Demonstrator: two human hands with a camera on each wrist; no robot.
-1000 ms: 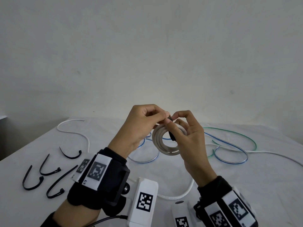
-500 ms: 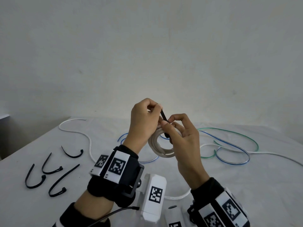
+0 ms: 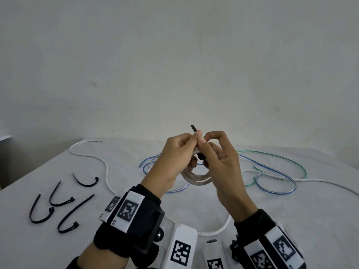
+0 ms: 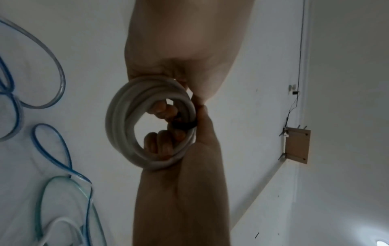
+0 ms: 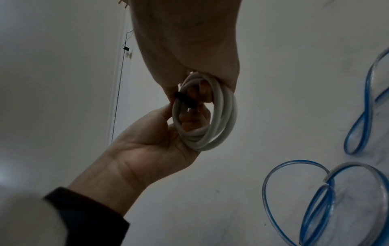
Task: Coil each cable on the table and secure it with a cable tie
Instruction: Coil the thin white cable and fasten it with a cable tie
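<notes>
Both hands hold a coiled white cable [image 3: 196, 182] above the table. A black cable tie [image 3: 193, 128] is looped round its upper strands, and the tail sticks up past the fingertips. My left hand [image 3: 195, 135] pinches that tail between thumb and finger. My right hand [image 3: 204, 145] grips the coil at the tie's head, with its fingers curled through the ring. The left wrist view has the coil [image 4: 118, 119] with the tie [image 4: 183, 126] snug across it. In the right wrist view the tie [image 5: 186, 99] crosses the coil [image 5: 227, 113].
Several loose black cable ties [image 3: 64, 202] lie at the table's left. A long white cable [image 3: 91, 156] snakes behind them. Uncoiled blue [image 3: 272, 171] and green [image 3: 272, 153] cables sprawl to the right, with another white cable [image 3: 320, 180] running off right. The table's left edge [image 3: 38, 167] is close.
The left hand has drawn the tie's tail upward, so it now sticks out above the fingers. Both hands and the coil have risen slightly.
</notes>
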